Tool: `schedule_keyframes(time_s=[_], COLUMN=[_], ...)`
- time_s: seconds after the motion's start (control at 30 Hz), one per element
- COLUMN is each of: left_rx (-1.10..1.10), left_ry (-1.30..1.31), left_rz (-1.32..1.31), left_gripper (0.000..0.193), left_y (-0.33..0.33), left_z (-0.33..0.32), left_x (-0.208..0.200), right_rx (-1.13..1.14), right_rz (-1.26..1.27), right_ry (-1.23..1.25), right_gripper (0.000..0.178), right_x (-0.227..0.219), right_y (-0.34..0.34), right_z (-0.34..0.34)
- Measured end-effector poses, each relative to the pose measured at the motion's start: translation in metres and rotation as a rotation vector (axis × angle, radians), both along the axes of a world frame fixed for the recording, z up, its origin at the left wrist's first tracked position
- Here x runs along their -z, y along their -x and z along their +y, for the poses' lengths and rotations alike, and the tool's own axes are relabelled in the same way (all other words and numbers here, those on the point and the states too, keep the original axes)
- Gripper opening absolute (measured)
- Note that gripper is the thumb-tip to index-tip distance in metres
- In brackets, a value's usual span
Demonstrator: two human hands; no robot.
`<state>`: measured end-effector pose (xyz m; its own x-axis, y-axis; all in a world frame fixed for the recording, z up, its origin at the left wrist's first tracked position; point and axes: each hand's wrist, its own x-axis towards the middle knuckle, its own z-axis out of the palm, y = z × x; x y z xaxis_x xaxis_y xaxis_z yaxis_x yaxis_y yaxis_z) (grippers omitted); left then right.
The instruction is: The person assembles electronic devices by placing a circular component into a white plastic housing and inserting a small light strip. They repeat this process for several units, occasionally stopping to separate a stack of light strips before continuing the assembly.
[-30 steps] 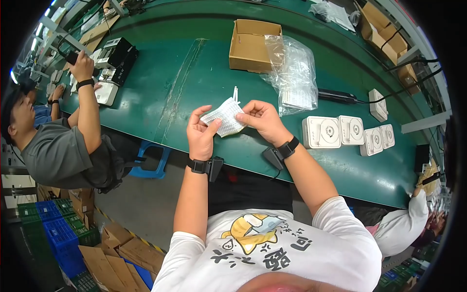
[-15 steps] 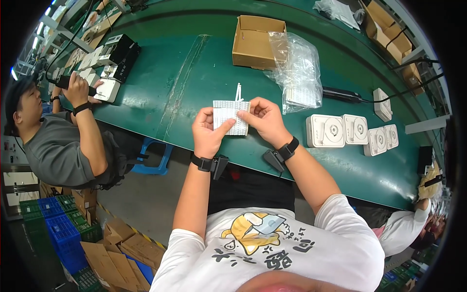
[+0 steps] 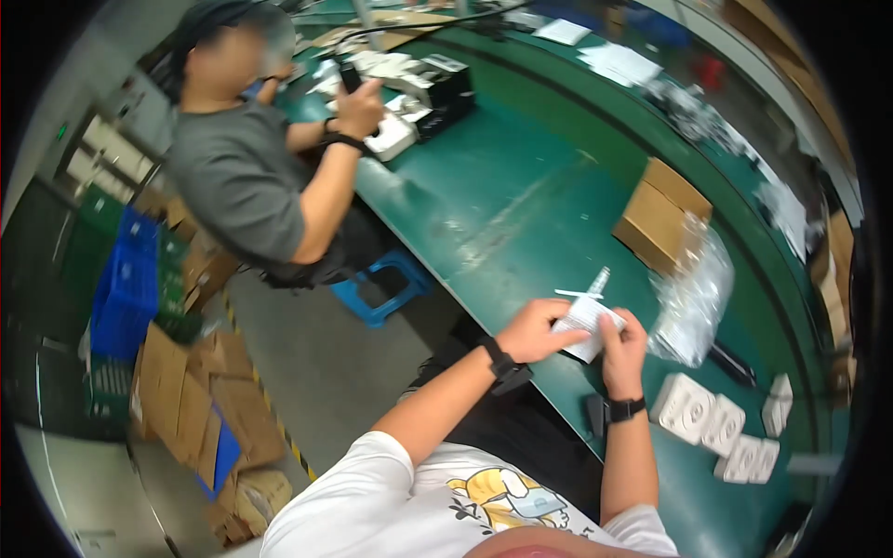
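My left hand grips the left side of a small white label sheet covered in fine print rows, its thumb lying across the front. On the other side my right hand pinches the sheet's right edge, thumb up near the top. Narrow white strips stick out or lie just beyond the sheet's far edge; blur hides whether they are attached. Right of my hands, a clear plastic bag with white sheets inside rests against an open cardboard box.
Several white square devices sit on the green table at right, near a black handheld tool. At left a co-worker holds a black tool over a white device. A blue stool and flattened cartons stand below.
My view has swung to the left, so the table and hands appear further right and tilted. Both hands still hold the label sheet. The strips beyond its edge now lie crossed.
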<state>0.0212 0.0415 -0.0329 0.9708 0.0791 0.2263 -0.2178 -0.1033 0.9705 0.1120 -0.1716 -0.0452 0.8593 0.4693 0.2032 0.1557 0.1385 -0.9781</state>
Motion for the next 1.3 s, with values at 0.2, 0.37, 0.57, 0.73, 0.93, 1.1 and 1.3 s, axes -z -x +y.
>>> schedule_keyframes(time_s=[0.2, 0.37, 0.57, 0.73, 0.93, 1.1, 1.3], left_rx=[0.059, -0.148, -0.184, -0.180, -0.235, -0.173, -0.212], left_ry=[-0.067, 0.392, 0.358, 0.378, 0.418, 0.407, 0.468], left_rz=[0.078, -0.006, -0.031, 0.008, 0.018, -0.041, -0.033], left_gripper=[0.015, 0.020, 0.023, 0.029, 0.048, 0.053, 0.046], left_y=[-0.003, -0.004, -0.010, -0.009, -0.003, -0.005, -0.011], left_z=[0.006, -0.006, 0.003, 0.005, -0.003, 0.000, -0.008], left_x=[0.001, 0.007, 0.017, 0.023, -0.004, 0.003, 0.018], right_rx=[0.155, 0.118, 0.133, 0.183, 0.169, 0.128, 0.075], right_rz=[0.275, 0.216, 0.279, 0.377, 0.410, 0.369, 0.345], right_ry=[-0.297, -0.205, -0.296, -0.421, -0.389, -0.364, -0.294], right_gripper=[0.013, 0.010, 0.006, 0.007, 0.009, 0.008, 0.007], right_x=[0.010, 0.012, 0.004, -0.009, -0.006, 0.001, -0.008], right_y=[-0.017, -0.007, -0.013, -0.013, -0.014, -0.013, -0.010], right_z=[0.003, 0.003, 0.002, 0.008, 0.002, 0.001, 0.002])
